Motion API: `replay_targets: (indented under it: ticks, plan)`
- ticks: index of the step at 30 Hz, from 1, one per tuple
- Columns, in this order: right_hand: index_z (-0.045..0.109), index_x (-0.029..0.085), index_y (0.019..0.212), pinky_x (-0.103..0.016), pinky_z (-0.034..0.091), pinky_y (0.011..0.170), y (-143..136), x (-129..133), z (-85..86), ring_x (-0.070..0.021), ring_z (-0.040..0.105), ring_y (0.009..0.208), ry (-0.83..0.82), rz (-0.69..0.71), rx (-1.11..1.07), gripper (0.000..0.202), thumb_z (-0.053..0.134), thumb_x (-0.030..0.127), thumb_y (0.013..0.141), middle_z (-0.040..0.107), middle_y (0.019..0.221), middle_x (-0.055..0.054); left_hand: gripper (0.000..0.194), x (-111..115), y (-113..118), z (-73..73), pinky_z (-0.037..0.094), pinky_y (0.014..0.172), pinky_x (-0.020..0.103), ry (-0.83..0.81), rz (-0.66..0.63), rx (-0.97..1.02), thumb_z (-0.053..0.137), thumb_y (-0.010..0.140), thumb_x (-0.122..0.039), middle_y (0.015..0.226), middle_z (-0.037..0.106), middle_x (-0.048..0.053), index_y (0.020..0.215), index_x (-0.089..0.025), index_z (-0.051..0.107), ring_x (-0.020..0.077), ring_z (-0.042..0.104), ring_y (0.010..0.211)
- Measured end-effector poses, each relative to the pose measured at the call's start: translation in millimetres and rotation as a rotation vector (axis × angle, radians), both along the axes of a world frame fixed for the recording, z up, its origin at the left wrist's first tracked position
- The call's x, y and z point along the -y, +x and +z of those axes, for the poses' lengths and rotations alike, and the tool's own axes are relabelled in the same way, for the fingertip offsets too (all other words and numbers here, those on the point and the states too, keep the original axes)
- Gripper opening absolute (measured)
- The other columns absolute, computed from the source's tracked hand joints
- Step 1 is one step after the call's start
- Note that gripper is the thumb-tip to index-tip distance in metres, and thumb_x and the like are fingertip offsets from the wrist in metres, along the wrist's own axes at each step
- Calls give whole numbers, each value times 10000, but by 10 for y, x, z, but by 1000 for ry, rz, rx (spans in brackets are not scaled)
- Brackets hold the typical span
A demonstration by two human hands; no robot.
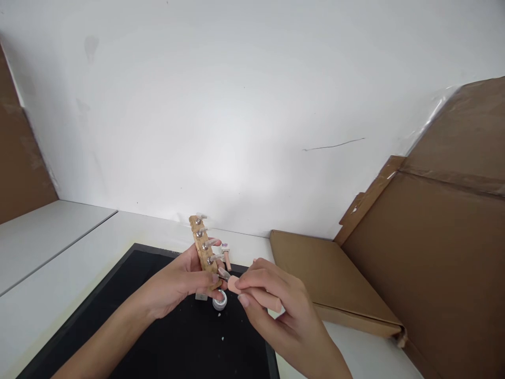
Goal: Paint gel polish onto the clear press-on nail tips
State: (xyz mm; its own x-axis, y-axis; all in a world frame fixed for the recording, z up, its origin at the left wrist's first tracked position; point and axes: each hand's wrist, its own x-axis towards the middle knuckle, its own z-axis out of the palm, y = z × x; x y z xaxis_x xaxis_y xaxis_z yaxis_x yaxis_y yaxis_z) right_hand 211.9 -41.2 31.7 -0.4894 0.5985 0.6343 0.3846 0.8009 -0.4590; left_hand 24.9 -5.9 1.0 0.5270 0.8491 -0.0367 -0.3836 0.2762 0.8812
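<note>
My left hand (181, 276) grips a long tan holder (203, 250), tilted upright, with several clear nail-like tips standing on round silver mounts along it. In my right hand (278, 300) is a pink-handled tool (256, 296), held between thumb and fingers. Its front end reaches a clear tip (224, 273) at the holder's lower end; whether they touch is too small to tell. Just below my left fingers stands a small round white jar (220, 301). Behind the hands lies a small pinkish bottle or brush (227, 258) with a white label part.
A black mat (177, 337) with small pale flecks lies under the hands on the white table (98, 247). A flat cardboard box (327, 279) is at the right, beside a tall cardboard panel (445, 252). A white wall rises behind, with more cardboard (19, 147) at left.
</note>
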Motion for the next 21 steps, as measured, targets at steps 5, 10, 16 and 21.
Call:
replay_targets:
  ticks: [5, 10, 16, 21]
  plan:
    - [539, 242, 949, -238, 401, 566, -9, -5, 6, -121, 489, 635, 6, 5, -41, 239, 488, 40, 833, 540, 717, 13, 475, -8, -5, -11, 489, 693, 291, 1, 2, -3, 676, 727, -71, 862, 619, -5, 1136, -202, 474, 125, 620, 748]
    - [541, 226, 830, -275, 424, 606, -1, -1, 9, -115, 454, 566, 28, -25, -40, 225, 477, 12, 794, 502, 619, 39, 521, -18, -11, -17, 494, 688, 298, -6, 11, 5, 686, 710, -57, 850, 602, -14, 1154, -211, 461, 130, 625, 738]
    - [565, 227, 890, -251, 422, 556, -4, -12, 12, -118, 494, 587, 65, -17, -79, 247, 490, 13, 793, 543, 660, 19, 503, -16, -13, -18, 495, 681, 299, -9, 11, 6, 686, 714, -66, 853, 600, -10, 1145, -206, 468, 130, 623, 732]
    - [543, 215, 781, -261, 420, 563, -10, -12, 15, -104, 454, 523, 64, -63, -52, 228, 480, -2, 753, 532, 599, 35, 506, -14, -18, -20, 494, 687, 297, -7, 10, -3, 687, 716, -68, 839, 602, -13, 1150, -208, 470, 130, 624, 738]
